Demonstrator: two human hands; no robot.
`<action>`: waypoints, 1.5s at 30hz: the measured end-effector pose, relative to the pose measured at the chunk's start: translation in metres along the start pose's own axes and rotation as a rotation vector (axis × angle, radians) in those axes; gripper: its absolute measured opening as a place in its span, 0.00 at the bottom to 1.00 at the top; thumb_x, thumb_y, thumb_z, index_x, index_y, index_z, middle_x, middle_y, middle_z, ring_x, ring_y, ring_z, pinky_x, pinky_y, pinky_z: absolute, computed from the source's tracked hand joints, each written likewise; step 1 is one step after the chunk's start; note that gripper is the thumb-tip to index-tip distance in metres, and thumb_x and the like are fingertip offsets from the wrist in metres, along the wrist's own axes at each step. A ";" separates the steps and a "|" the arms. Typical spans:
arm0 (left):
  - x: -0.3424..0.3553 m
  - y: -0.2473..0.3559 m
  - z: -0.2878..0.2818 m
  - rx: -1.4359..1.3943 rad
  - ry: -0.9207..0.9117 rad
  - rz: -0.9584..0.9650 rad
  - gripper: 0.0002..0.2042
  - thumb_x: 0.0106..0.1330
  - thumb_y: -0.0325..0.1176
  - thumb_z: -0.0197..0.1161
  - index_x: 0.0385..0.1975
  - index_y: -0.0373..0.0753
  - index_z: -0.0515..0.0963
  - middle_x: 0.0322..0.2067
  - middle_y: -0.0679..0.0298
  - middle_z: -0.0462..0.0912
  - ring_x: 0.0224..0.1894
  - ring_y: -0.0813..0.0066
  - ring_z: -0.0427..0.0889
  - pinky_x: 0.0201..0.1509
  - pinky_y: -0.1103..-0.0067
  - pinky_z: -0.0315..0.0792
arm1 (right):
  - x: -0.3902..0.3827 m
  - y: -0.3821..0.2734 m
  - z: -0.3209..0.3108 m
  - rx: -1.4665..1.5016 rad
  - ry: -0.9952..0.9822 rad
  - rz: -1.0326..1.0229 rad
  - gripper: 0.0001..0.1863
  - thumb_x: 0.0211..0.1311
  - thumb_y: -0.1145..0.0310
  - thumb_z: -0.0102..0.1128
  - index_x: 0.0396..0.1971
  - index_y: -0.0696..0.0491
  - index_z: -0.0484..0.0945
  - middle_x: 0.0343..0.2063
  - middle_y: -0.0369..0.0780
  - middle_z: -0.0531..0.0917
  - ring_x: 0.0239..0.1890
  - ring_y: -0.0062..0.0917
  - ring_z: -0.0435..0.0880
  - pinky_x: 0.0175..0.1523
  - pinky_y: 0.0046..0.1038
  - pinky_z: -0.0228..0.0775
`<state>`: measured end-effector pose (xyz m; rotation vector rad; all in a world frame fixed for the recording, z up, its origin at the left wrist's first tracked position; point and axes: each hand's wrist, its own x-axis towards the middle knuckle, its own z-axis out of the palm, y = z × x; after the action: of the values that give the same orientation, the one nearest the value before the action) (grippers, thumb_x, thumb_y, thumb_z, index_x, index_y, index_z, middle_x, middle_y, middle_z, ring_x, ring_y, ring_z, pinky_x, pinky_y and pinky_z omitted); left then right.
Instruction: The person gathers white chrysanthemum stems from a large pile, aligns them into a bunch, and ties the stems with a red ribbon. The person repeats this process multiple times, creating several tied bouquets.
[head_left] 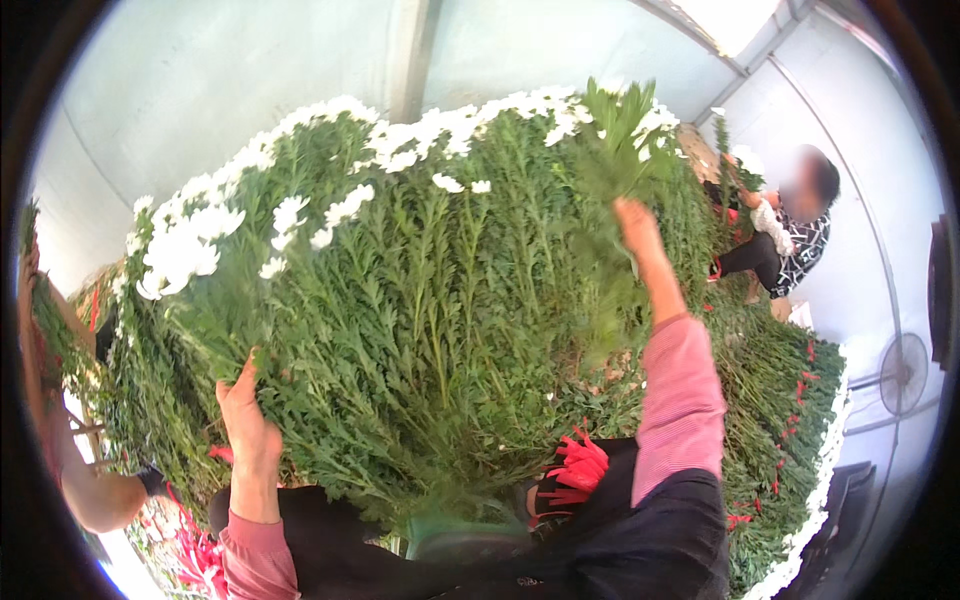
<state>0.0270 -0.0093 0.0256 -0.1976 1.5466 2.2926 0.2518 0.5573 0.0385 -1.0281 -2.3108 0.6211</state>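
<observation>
Wall (pixel 230 60) beyond flower heap's edge (pixel 440 130), left hand (pixel 248 415), right hand (pixel 641 238) well apart

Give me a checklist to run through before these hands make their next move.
1. Right hand closed on leafy stems: ok, though the stems are blurred.
2. Left hand gripping firmly: cannot tell; its fingers are partly hidden among leaves.
3. White blooms kept together: ok, mostly along the far edge of the heap.
4. Red ribbons in view: ok, bunched low.
5. Co-worker clear of the right hand: ok, apart, farther right.
</observation>
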 end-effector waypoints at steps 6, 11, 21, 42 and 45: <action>0.011 -0.008 -0.005 0.000 0.002 0.016 0.20 0.66 0.32 0.67 0.52 0.39 0.66 0.43 0.60 0.81 0.37 0.68 0.83 0.38 0.70 0.80 | -0.095 0.001 0.052 0.389 -0.436 0.461 0.51 0.64 0.34 0.56 0.73 0.58 0.55 0.70 0.49 0.64 0.72 0.37 0.61 0.73 0.36 0.54; 0.013 -0.008 -0.006 0.008 0.012 0.025 0.20 0.66 0.32 0.66 0.55 0.40 0.66 0.45 0.61 0.80 0.39 0.68 0.83 0.39 0.69 0.80 | -0.142 -0.043 0.029 0.500 -0.482 0.559 0.46 0.61 0.43 0.64 0.71 0.57 0.60 0.68 0.46 0.68 0.69 0.33 0.65 0.71 0.34 0.57; 0.015 -0.009 -0.007 0.043 -0.009 -0.006 0.20 0.68 0.32 0.64 0.56 0.40 0.68 0.46 0.62 0.80 0.40 0.68 0.82 0.39 0.69 0.80 | -0.175 -0.060 0.004 1.088 -0.460 0.729 0.24 0.61 0.55 0.59 0.55 0.50 0.80 0.54 0.34 0.82 0.52 0.22 0.80 0.57 0.25 0.71; 0.007 -0.003 -0.002 0.008 0.021 -0.016 0.21 0.69 0.30 0.63 0.59 0.36 0.65 0.50 0.59 0.79 0.45 0.67 0.81 0.44 0.68 0.79 | -0.172 -0.060 0.033 0.806 -0.336 0.544 0.26 0.67 0.60 0.64 0.60 0.56 0.73 0.56 0.40 0.80 0.56 0.23 0.79 0.61 0.28 0.70; 0.006 -0.001 0.000 0.002 -0.013 -0.010 0.21 0.69 0.30 0.63 0.59 0.35 0.66 0.51 0.59 0.78 0.47 0.67 0.81 0.47 0.68 0.79 | -0.170 -0.079 0.028 1.198 -0.458 0.585 0.27 0.67 0.63 0.65 0.62 0.57 0.70 0.54 0.41 0.82 0.55 0.25 0.81 0.59 0.28 0.73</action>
<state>0.0218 -0.0077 0.0230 -0.1888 1.5380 2.2794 0.2889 0.3726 0.0166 -0.9248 -1.3596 2.2664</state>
